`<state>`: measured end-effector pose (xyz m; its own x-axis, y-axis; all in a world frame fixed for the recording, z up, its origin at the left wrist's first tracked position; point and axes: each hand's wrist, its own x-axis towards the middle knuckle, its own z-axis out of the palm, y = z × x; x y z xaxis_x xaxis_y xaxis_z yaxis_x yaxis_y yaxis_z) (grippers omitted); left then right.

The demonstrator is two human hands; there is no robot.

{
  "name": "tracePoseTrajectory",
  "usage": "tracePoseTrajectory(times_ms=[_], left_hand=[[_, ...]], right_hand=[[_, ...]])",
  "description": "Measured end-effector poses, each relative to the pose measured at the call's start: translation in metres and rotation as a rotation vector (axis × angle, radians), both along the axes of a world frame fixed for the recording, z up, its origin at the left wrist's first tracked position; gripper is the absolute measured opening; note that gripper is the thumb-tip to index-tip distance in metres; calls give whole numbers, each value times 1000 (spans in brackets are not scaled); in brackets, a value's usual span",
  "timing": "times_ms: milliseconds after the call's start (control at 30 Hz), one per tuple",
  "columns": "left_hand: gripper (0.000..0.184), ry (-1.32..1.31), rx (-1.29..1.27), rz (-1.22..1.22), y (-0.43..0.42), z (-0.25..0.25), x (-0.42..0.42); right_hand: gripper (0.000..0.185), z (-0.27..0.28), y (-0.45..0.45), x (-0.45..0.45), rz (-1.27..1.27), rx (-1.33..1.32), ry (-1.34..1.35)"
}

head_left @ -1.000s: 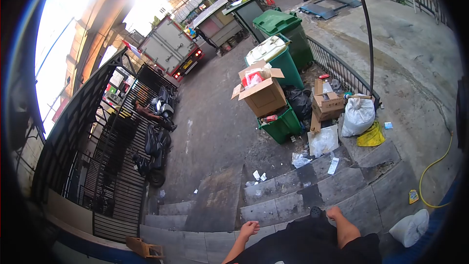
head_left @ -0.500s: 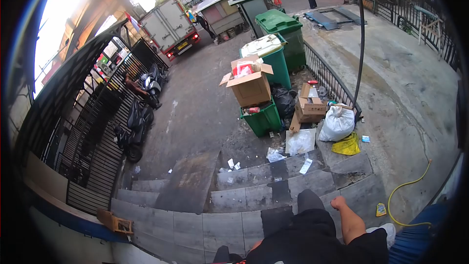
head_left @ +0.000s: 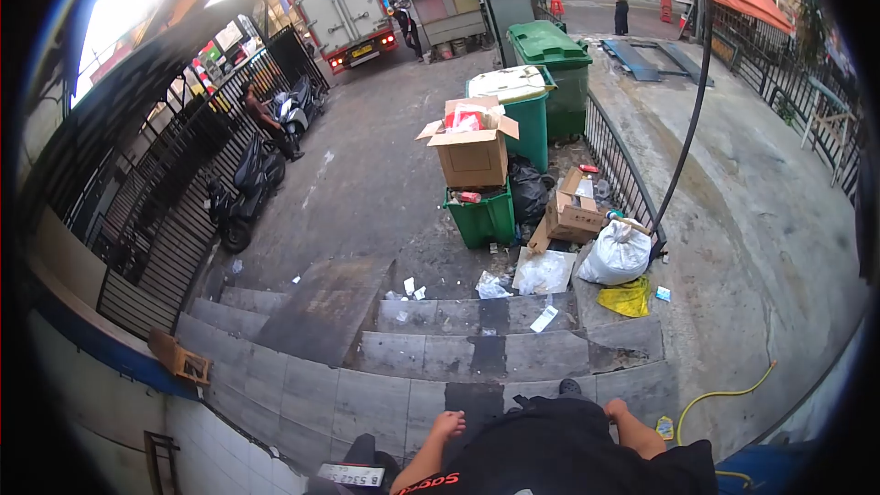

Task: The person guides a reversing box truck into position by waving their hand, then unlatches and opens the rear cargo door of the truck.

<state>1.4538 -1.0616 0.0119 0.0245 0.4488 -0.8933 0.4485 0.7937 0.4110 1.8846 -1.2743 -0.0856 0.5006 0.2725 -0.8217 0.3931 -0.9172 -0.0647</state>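
Observation:
My left hand (head_left: 448, 424) hangs low in front of me, left of my dark shirt, its fingers curled and no object visible in it. On the right side my right hand (head_left: 616, 409) is closed, its fingers partly turned from view. Between them one dark shoe (head_left: 570, 388) shows on the tiled steps (head_left: 371, 401). Down the steps stand a green bin (head_left: 481, 218) topped by an open cardboard box (head_left: 472, 161), a white sack (head_left: 616, 254) and a yellow bag (head_left: 627, 297).
Two larger bins (head_left: 561, 82) stand behind the box. A ramp board (head_left: 321, 310) crosses the steps. Motorbikes (head_left: 254, 174) and a person line the left fence. A truck (head_left: 344, 18) stands farther off. Yellow hose (head_left: 724, 394) lies right; a license plate (head_left: 352, 475) shows below.
The view has turned and levelled, and the steps now run straighter across it. My left hand, out of sight half a second ago, shows again. A license plate has come into view below.

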Motion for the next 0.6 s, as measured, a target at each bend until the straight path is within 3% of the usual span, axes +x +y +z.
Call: tracePoseTrajectory(times_ms=[67, 167, 233, 367, 433, 567, 600], left_hand=[[28, 3, 28, -24, 7, 3, 18], [29, -10, 61, -60, 7, 0, 44], [30, -48, 83, -68, 5, -1, 60], [29, -47, 122, -168, -5, 16, 90], [28, 33, 287, -394, -14, 3, 90], [26, 34, 235, -338, -23, 3, 86], [26, 51, 211, -253, -26, 11, 86]], right_hand=[[34, 40, 28, 6, -109, 185, 135], [31, 54, 57, 22, 130, 241, 82], [33, 90, 78, 30, 413, 465, 41], [36, 128, 100, 63, 621, 427, 157], [37, 122, 105, 92, 995, 250, 177], [33, 115, 136, 135, 1053, 131, 83], [33, 109, 142, 136, 787, 199, -81]])
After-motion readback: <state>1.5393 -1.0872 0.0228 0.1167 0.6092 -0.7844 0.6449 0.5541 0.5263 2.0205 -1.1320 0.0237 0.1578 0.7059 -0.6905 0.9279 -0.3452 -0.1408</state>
